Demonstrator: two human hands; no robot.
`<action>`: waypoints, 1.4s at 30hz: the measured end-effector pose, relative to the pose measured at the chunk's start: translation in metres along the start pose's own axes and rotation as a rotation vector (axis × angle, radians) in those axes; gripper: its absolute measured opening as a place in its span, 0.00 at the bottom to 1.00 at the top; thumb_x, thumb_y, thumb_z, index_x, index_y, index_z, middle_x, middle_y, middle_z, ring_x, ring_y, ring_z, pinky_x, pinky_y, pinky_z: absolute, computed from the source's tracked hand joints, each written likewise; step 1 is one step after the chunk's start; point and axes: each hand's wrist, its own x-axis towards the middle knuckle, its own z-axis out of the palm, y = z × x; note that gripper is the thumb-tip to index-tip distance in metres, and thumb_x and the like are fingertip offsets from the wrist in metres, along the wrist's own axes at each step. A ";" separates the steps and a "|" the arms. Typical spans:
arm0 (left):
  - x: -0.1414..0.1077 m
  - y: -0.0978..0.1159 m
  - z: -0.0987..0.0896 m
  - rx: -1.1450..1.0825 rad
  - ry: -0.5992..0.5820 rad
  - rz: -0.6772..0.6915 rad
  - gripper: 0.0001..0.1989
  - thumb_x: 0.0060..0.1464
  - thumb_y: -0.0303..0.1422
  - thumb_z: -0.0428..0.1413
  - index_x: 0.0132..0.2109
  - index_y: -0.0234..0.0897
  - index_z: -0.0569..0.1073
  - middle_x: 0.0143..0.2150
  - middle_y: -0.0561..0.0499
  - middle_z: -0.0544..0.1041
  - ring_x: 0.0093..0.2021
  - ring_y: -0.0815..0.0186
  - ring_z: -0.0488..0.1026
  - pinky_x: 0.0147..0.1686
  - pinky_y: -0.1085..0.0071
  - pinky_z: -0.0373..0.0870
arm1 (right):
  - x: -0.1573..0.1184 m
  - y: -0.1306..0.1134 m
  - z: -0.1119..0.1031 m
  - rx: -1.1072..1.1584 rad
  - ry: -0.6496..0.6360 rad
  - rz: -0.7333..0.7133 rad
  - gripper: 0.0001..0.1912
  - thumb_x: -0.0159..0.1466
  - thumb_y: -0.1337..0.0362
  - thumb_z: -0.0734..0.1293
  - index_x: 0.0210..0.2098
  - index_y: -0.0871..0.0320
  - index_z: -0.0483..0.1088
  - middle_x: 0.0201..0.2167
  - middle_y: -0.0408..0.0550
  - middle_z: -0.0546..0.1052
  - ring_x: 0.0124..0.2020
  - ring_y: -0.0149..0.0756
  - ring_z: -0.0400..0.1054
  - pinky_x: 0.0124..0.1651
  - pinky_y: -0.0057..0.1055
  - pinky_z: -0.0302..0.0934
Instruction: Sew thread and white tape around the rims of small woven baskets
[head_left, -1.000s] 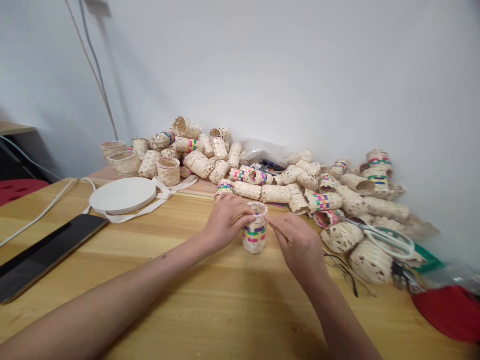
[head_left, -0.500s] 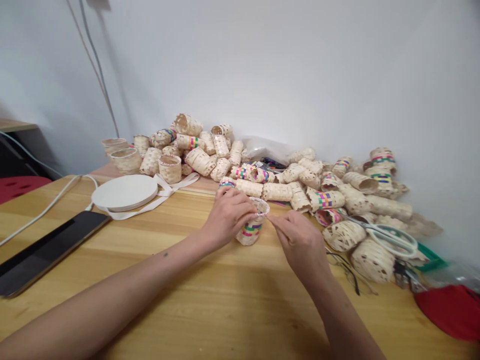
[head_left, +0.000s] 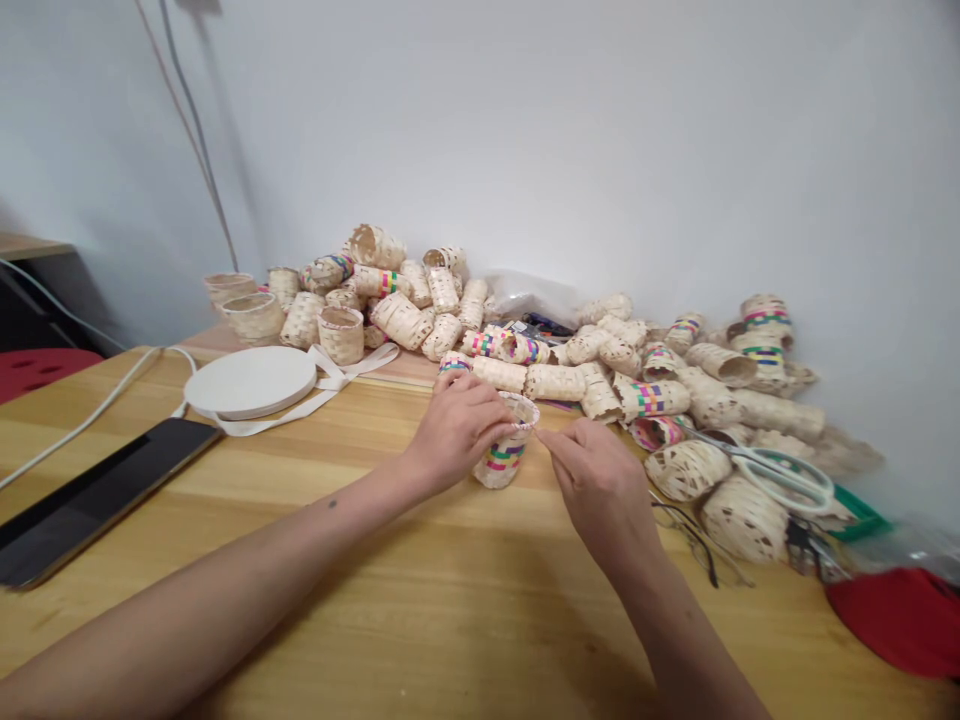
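Note:
A small woven basket (head_left: 501,455) of pale split strips with a multicoloured band leans to the right on the wooden table (head_left: 315,610). My left hand (head_left: 457,428) is wrapped around its left side, holding it just below the rim. The fingertips of my right hand (head_left: 596,485) pinch at the basket's whitish rim (head_left: 525,408) on the right. Any thin strand between those fingertips is too small to tell.
Behind my hands, a heap of woven cylinders (head_left: 555,381) lines the wall. A roll of white webbing (head_left: 250,384) lies left, beside a dark tablet (head_left: 97,500). White-handled scissors (head_left: 787,478), eyeglasses (head_left: 694,530) and a red object (head_left: 896,620) are on the right.
The basket has tipped from upright, with its rim leaning right and its base swung left. My hands stay on it. The view has shifted slightly.

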 end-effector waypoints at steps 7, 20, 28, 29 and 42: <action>0.000 0.005 0.000 0.035 0.001 0.006 0.10 0.61 0.34 0.53 0.33 0.37 0.76 0.33 0.52 0.77 0.38 0.64 0.67 0.47 0.61 0.54 | 0.000 -0.003 -0.003 -0.015 -0.015 0.020 0.13 0.67 0.69 0.59 0.31 0.58 0.74 0.24 0.45 0.66 0.28 0.34 0.58 0.29 0.30 0.48; 0.000 0.007 0.001 -0.052 -0.041 -0.053 0.09 0.60 0.32 0.53 0.33 0.35 0.73 0.33 0.51 0.76 0.38 0.65 0.68 0.46 0.64 0.57 | 0.000 -0.003 -0.007 0.017 -0.026 0.052 0.12 0.67 0.70 0.60 0.35 0.58 0.75 0.26 0.45 0.68 0.29 0.33 0.59 0.30 0.29 0.48; 0.002 0.001 -0.005 -0.033 -0.127 -0.011 0.11 0.63 0.34 0.50 0.36 0.37 0.75 0.35 0.52 0.76 0.40 0.64 0.69 0.55 0.59 0.50 | -0.001 0.005 -0.006 0.003 -0.019 -0.016 0.13 0.67 0.71 0.59 0.36 0.57 0.76 0.25 0.46 0.68 0.28 0.33 0.59 0.30 0.28 0.48; 0.002 0.001 -0.005 -0.026 -0.133 -0.005 0.11 0.63 0.34 0.50 0.36 0.37 0.75 0.35 0.52 0.76 0.40 0.64 0.69 0.56 0.59 0.49 | -0.001 0.006 -0.006 -0.004 -0.015 -0.026 0.12 0.66 0.71 0.60 0.36 0.58 0.76 0.25 0.46 0.67 0.28 0.33 0.58 0.29 0.28 0.48; 0.004 0.004 -0.007 0.017 -0.160 0.038 0.13 0.64 0.35 0.48 0.36 0.37 0.75 0.34 0.51 0.76 0.38 0.64 0.68 0.51 0.61 0.53 | 0.002 0.000 -0.014 -0.054 -0.055 0.032 0.13 0.66 0.72 0.60 0.34 0.57 0.76 0.25 0.45 0.66 0.29 0.34 0.57 0.29 0.30 0.45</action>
